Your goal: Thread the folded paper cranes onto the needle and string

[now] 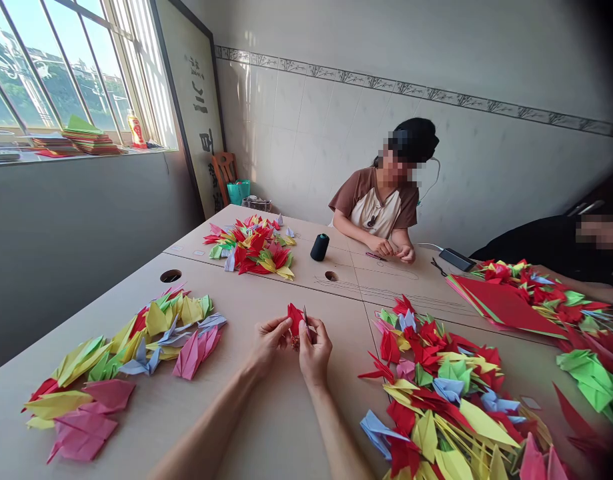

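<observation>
Both hands meet over the middle of the table point(266, 427). The left hand point(267, 341) has thumb and forefinger pressed together on the left edge of a red folded paper point(295, 318), with the other fingers curled under. The right hand point(315, 347) pinches the same piece from the right side, fingers bunched tight. A thin dark sliver point(305, 313) sticks up just above the right fingertips. It might be a needle, but it's too small to tell, and I can't see which finger actually holds it. There's also something reddish and speckled just below the paper, between the two thumbs. It's blurry and half hidden.

Left of the left fingers, well apart, there's a loose pile of yellow, green, pink and blue folded pieces point(151, 333). Right of the right fingers is a bigger heap, mostly red and yellow point(436, 393), cut off at the bottom edge. Beyond the fingertips, further up the table, sit another heap point(253, 250) and a black thread spool point(319, 247).

A person in a brown and cream shirt point(376, 203) sits across the table, hands together on the tabletop. Whatever they're holding is too small to make out. At the far right, a second person in black point(541, 243) is mostly out of view, behind a stack of red sheets point(506, 303).
</observation>
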A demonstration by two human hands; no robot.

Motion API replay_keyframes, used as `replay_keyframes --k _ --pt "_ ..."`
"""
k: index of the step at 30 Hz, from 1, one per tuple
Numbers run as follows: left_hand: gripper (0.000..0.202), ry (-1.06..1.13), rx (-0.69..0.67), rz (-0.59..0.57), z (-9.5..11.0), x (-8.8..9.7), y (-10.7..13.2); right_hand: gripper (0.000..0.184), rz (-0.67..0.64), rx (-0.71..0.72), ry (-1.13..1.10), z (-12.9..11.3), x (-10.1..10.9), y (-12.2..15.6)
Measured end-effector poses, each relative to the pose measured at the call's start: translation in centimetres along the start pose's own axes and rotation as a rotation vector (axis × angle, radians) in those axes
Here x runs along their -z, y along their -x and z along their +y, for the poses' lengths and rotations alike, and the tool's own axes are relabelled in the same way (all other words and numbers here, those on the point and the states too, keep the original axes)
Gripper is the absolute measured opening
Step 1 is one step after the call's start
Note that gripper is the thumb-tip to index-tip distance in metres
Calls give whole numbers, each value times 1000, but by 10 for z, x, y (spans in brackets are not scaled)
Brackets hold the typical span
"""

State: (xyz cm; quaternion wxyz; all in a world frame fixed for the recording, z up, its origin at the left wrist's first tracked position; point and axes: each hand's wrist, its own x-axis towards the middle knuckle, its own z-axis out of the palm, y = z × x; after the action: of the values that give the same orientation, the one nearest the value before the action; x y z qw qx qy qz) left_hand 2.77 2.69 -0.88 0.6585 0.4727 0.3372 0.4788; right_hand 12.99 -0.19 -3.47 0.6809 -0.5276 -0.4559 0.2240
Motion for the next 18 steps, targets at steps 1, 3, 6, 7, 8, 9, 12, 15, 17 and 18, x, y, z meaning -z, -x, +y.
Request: replay_keyframes --k 1,3,6,7,8,9,12,15,17,18 --pt "32 29 14 -4 -1 1 0 24 -9 -2 -2 0 0 0" --pt "30 64 27 -15 -2 2 -1 22 -27 -4 1 0 0 0" --pt "27 98 41 -28 -2 2 -1 21 -34 -3 13 1 1 0" --pt "26 113 49 -33 -1 2 0 21 -36 1 20 1 1 0" --pt "25 128 59 -39 -1 2 0 21 -37 7 32 2 1 0" --pt "24 143 70 -44 -1 2 0 21 -39 16 47 2 1 0" --pt "23 176 96 -56 -1 3 0 19 -37 54 105 2 2 -1" --pt "22 175 98 -52 -2 3 0 18 -32 103 156 1 3 -2" --pt "23 160 90 -44 -3 4 -1 19 -35 126 178 -1 3 -2" --pt "23 151 86 -39 -3 4 -1 19 -40 130 182 -2 3 -2"
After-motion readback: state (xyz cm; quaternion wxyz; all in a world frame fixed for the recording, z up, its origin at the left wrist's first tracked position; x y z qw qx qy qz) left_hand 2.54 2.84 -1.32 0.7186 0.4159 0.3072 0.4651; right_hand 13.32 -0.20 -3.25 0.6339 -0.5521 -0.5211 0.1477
